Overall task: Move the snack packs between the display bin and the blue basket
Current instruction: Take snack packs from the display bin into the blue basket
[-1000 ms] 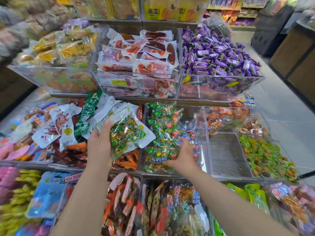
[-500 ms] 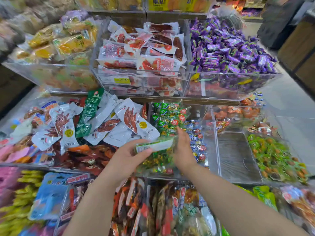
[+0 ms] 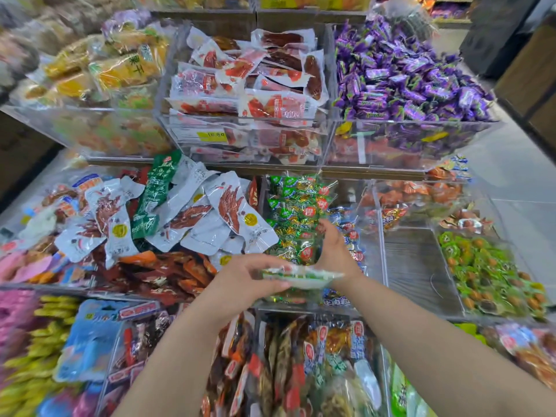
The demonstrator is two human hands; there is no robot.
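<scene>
My left hand [image 3: 249,281] pinches a clear snack pack [image 3: 301,276] of green and gold candies, held flat and edge-on over the front of a clear display bin [image 3: 371,251]. That bin holds several more packs of the same candies [image 3: 296,212]. My right hand [image 3: 335,251] is inside the bin just behind the held pack, fingers pointing up and back against the piled packs. Whether it grips anything is hidden by blur. No blue basket is in view.
Clear acrylic bins surround this one: white and green pouches [image 3: 192,212] to the left, an almost bare bin [image 3: 415,266] to the right, green candies [image 3: 487,272] further right. An upper tier holds red-and-white packs [image 3: 255,85] and purple candies [image 3: 400,76]. Floor lies at the right.
My left hand carried the candy pack from above the left bin rightward and down, turning it flat over the candy bin. My right hand stayed in that bin. The camera tilted slightly down.
</scene>
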